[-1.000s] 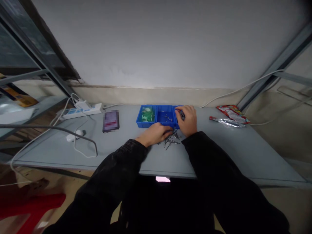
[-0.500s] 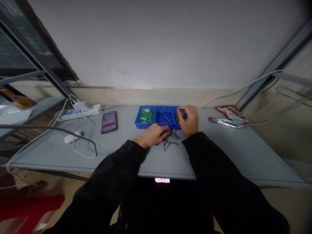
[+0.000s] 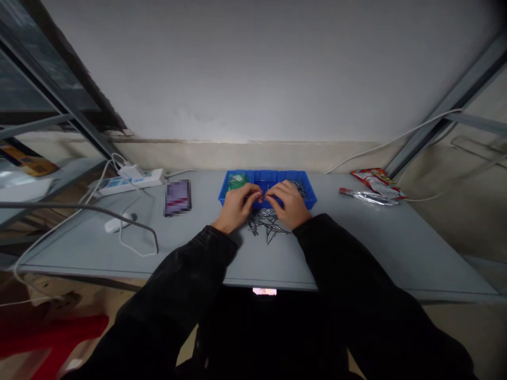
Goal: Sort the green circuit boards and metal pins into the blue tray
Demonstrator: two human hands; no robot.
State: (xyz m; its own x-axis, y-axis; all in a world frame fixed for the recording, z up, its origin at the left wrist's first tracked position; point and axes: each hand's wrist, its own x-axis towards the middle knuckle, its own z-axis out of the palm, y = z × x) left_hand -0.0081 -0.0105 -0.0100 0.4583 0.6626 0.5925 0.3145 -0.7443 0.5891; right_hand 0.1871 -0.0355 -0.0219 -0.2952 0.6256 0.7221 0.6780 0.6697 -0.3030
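A blue tray point(image 3: 309, 196) with three compartments stands at the back middle of the grey table point(image 3: 356, 248). Green parts fill its left compartment point(image 3: 235, 181); dark screws lie in its right one. A heap of metal screws point(image 3: 266, 224) lies on the table just in front of the tray. My left hand point(image 3: 235, 207) and my right hand point(image 3: 290, 205) meet above the heap, in front of the middle compartment. Both are closed in a pinch with fingertips almost touching. What they pinch is too small to make out.
A phone point(image 3: 178, 197) lies left of the tray. A white power strip point(image 3: 129, 182) with cables and a white adapter point(image 3: 113, 224) sit at the far left. Red and silver packets point(image 3: 372, 187) lie at the back right. A red stool point(image 3: 43, 338) stands below left.
My right hand left the tray's right compartment and came left and nearer. My left hand rose from the screw heap. Both now meet in front of the middle compartment.
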